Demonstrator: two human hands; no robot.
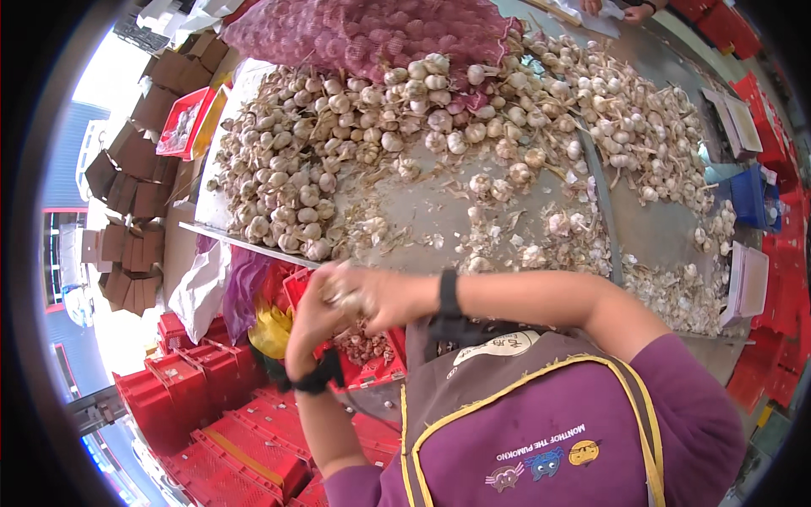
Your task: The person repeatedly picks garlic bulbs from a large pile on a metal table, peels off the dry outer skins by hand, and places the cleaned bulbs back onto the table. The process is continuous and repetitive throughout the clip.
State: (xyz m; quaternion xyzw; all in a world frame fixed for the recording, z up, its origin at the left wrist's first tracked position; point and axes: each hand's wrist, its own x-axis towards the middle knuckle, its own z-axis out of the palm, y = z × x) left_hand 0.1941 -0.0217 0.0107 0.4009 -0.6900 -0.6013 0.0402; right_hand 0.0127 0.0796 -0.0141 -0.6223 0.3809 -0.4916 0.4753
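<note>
The person's two hands meet in front of the body, the left hand (309, 328) coming up from below and the right hand (390, 297) reaching in from the right, forearm nearly level across the chest. Both are curled around what looks like a single pale garlic bulb (345, 296), pinched between them. From where I stand the fingers blur together and cover much of it, so I can't tell which way its stem points.

The bulb sits right at the fingertips, touching both hands, so neither is really nearer to it. What counts is what lies around that grip: a red crate (391, 370) is directly below in view, partly hidden by the hands, with reddish garlic pieces (363, 348) showing inside, mostly beneath the right hand. How high the bulb is above them, I can't judge.

Just past the hands, on the far side, runs the near edge of the grey metal desk (649, 221). On it the closest part of the big garlic heap (283, 173) comes almost to that edge, ahead and to the left, nearer the left hand. A purple mesh sack (363, 34) lies well beyond.
</note>
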